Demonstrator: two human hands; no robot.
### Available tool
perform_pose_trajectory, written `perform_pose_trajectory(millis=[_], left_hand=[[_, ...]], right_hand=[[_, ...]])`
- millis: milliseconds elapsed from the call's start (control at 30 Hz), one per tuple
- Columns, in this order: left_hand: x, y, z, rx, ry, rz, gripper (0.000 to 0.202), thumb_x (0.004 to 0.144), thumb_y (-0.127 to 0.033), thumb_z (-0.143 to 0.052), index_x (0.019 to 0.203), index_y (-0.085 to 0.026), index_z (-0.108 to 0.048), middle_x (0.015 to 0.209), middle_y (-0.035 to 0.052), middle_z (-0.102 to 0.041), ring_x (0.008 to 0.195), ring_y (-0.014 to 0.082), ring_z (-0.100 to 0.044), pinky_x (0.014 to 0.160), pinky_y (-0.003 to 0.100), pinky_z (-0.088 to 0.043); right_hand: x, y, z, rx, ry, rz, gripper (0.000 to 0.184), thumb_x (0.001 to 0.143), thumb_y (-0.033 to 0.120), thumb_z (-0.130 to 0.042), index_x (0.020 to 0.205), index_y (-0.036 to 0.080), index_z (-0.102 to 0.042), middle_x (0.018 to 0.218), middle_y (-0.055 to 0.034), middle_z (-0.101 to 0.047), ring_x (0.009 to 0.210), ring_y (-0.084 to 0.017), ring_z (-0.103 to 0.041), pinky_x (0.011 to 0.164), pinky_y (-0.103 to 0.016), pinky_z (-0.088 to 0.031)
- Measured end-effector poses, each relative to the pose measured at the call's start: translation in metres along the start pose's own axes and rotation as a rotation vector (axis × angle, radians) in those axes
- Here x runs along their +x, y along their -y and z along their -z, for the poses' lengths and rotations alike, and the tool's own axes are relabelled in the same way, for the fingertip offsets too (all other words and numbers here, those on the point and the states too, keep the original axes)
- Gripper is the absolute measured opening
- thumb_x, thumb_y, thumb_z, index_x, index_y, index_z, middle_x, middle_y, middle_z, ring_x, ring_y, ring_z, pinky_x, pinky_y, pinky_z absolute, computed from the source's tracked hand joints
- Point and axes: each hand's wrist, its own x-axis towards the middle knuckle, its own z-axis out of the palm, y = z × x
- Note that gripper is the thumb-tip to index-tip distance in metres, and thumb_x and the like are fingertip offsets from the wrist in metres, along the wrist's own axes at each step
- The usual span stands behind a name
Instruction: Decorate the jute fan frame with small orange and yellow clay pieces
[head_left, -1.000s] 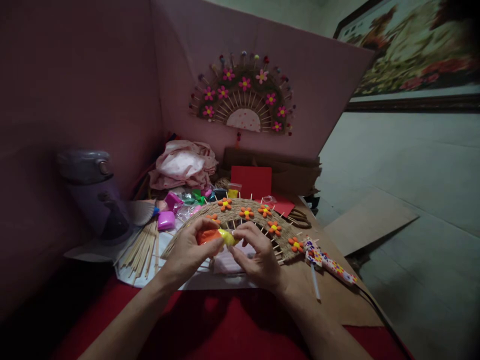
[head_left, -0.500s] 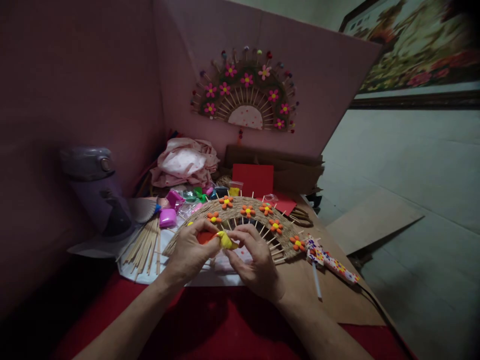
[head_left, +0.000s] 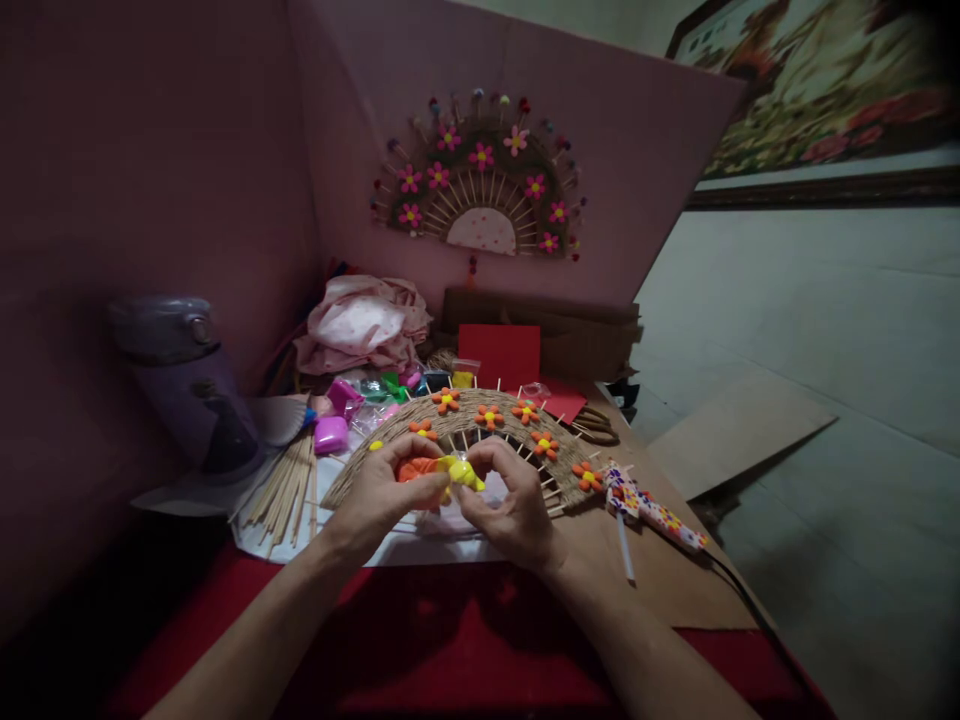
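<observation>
Red cloth along the near edge, brown card to the right. Next in size, twine-wrapped half-round fan behind the fingers, probably stiff through the band yet breakable at the thin sticks; best lifted by the broad coils. Overlapping its lower middle in view, two bare hands held close together. Left hand curled around the orange lump, thumb towards the near side, fingers over the top. Right hand pinching the right end of the yellow lump between thumb and forefinger. Orange and yellow side by side, touching, held up between the fingertips. Likely soft, light and easily dented, like modelling clay; a clear glint on top perhaps from plastic film, too small to be sure. If filmed, liable to slip; best steadied by the thicker orange body, with only light pressure on the narrow yellow end. Smallest, orange-petalled flowers on the twine: raised, probably easy to squash, better left untouched when gripping the band.
</observation>
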Motion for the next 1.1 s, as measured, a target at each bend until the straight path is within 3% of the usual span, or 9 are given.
perform_pose_trajectory(millis=[100,567,700,833,967,1100], left_hand=[[-0.002,-0.003,0.0,0.028,0.045,0.031,0.032,0.06,-0.022,-0.075,0.083,-0.016,-0.054,0.063,-0.001,-0.064,0.056,0.0127,-0.059,0.052,0.023,-0.047],[0.003,0.003,0.002,0.011,-0.155,0.02,0.02,0.05,-0.011,-0.069,0.061,-0.015,-0.053,0.05,-0.0047,-0.054,0.045,0.0077,-0.048,0.045,0.019,-0.038],[0.004,0.004,0.005,0.002,-0.086,0.022,0.017,0.051,-0.013,-0.07,0.063,-0.014,-0.059,0.053,-0.0028,-0.057,0.047,0.0087,-0.051,0.047,0.019,-0.039],[0.003,0.008,0.004,0.054,-0.087,-0.011,0.013,0.054,-0.014,-0.072,0.062,-0.013,-0.062,0.058,-0.0011,-0.059,0.053,0.0095,-0.053,0.05,0.019,-0.041],[0.002,0.011,0.001,-0.045,-0.1,-0.024,0.016,0.056,-0.015,-0.075,0.061,-0.013,-0.06,0.059,-0.0014,-0.06,0.054,0.0091,-0.055,0.053,0.019,-0.044],[0.005,0.009,0.004,-0.301,-0.118,0.048,0.026,0.053,-0.016,-0.079,0.067,-0.015,-0.057,0.063,-0.0016,-0.064,0.057,0.0105,-0.061,0.056,0.02,-0.048]], right_hand=[[0.0,-0.002,0.001,-0.007,0.004,0.016,0.014,0.073,0.011,-0.058,0.083,0.017,-0.051,0.079,-0.0018,-0.05,0.07,-0.014,-0.048,0.064,-0.027,-0.041],[-0.002,-0.002,-0.004,-0.002,0.128,0.116,0.028,0.08,0.012,-0.053,0.108,0.018,-0.053,0.097,-0.0087,-0.055,0.09,-0.019,-0.053,0.079,-0.034,-0.047],[0.0,-0.003,-0.003,0.024,0.151,0.09,0.03,0.077,0.009,-0.054,0.105,0.018,-0.053,0.097,-0.0081,-0.054,0.091,-0.019,-0.052,0.08,-0.034,-0.046],[0.001,-0.006,-0.002,0.025,0.175,0.037,0.022,0.07,0.007,-0.055,0.09,0.018,-0.053,0.088,-0.0043,-0.052,0.081,-0.017,-0.051,0.072,-0.03,-0.045],[0.0,-0.005,-0.002,0.034,0.078,0.037,0.02,0.066,0.007,-0.054,0.082,0.019,-0.051,0.082,-0.0014,-0.048,0.074,-0.015,-0.049,0.065,-0.028,-0.043],[-0.003,-0.001,-0.001,0.095,-0.098,0.036,0.019,0.067,0.006,-0.053,0.08,0.02,-0.05,0.085,-0.0024,-0.049,0.079,-0.016,-0.05,0.071,-0.031,-0.043]])
